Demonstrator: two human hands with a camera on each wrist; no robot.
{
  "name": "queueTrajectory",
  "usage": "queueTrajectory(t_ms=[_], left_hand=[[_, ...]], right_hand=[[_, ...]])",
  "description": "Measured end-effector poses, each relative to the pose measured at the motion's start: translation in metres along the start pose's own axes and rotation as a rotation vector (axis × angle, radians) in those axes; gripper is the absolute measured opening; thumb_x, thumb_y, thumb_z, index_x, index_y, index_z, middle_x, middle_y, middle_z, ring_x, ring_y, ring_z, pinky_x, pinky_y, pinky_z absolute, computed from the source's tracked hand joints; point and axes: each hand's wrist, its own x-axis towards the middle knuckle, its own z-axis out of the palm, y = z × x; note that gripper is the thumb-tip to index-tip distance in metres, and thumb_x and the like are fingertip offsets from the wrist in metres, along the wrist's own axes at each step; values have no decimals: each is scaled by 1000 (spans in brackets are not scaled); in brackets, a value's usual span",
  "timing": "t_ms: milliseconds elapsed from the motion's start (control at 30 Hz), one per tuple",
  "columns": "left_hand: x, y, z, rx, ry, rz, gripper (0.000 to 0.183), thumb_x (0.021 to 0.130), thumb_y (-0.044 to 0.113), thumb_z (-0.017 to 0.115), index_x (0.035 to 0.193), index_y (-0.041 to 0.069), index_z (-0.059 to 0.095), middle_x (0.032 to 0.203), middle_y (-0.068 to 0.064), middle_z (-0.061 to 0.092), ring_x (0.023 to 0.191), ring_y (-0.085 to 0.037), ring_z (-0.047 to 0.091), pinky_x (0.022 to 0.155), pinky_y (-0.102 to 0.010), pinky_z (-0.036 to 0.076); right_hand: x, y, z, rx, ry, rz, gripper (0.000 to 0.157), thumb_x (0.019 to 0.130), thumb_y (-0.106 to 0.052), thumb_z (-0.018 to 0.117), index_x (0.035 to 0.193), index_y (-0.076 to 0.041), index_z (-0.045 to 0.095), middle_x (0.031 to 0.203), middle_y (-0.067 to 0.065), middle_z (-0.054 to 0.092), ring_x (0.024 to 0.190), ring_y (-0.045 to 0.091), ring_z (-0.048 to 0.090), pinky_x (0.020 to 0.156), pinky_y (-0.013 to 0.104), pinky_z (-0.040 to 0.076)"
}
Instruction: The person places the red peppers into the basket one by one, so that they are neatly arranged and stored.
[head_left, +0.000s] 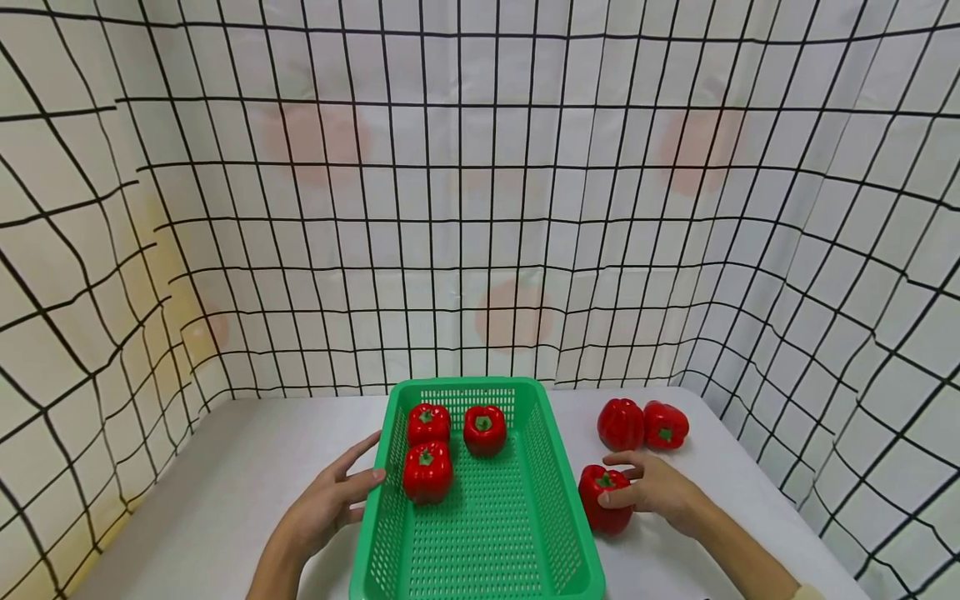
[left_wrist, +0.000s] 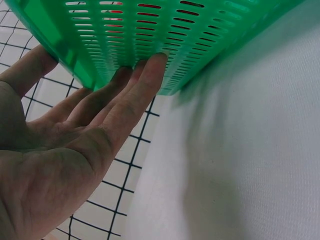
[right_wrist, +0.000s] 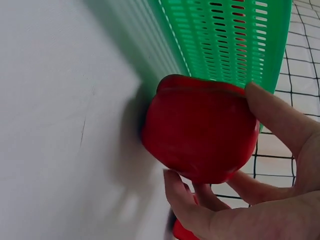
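A green perforated plastic basket [head_left: 480, 542] stands on the table in the head view, with three red bell peppers in it: two at its left side and one pepper [head_left: 484, 432] near the back. At the basket's left wall is my left hand [head_left: 322, 507], its fingers [left_wrist: 132, 100] extended and touching the slotted side from outside. My right hand [head_left: 663, 493] grips another red bell pepper [right_wrist: 200, 130] just outside the basket's right wall, thumb on one side and fingers on the other. The right wrist view shows this pepper close to the white tabletop; contact is unclear.
Two more red bell peppers, one pepper [head_left: 621, 425] beside another [head_left: 666, 425], lie on the white table [head_left: 210, 492] behind my right hand. Black netting [head_left: 465, 200] over white sheets encloses the table at the back and both sides.
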Motion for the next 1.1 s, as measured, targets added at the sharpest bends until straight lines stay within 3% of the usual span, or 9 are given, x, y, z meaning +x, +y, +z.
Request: queueTrajectory(t_ms=[200,533,1100], left_hand=[[-1,0,0,2,6,-9,79,98,35,66,163,27,21,156,-24,44,116,-35,70,88,-50,60],[0,1,0,1,0,-1,78,98,34,66,162,27,22,156,-23,43,118,-36,68,89,-51,60],[-1,2,1,6,1,17,76,99,33,64,162,28,22,157,-24,42,118,-37,68,88,-51,60]], right_hand=[[1,7,0,21,-50,11,73,80,-15,85,142,0,50,129,19,59,118,38,56,85,48,62],[5,10,1,13,-29,-8,74,78,-17,86,141,-1,51,130,18,59,117,36,57,84,48,63],[-4,-16,-19,-36,39,-90,81,75,-17,88,143,4,47,137,28,52,124,48,50,83,48,63]])
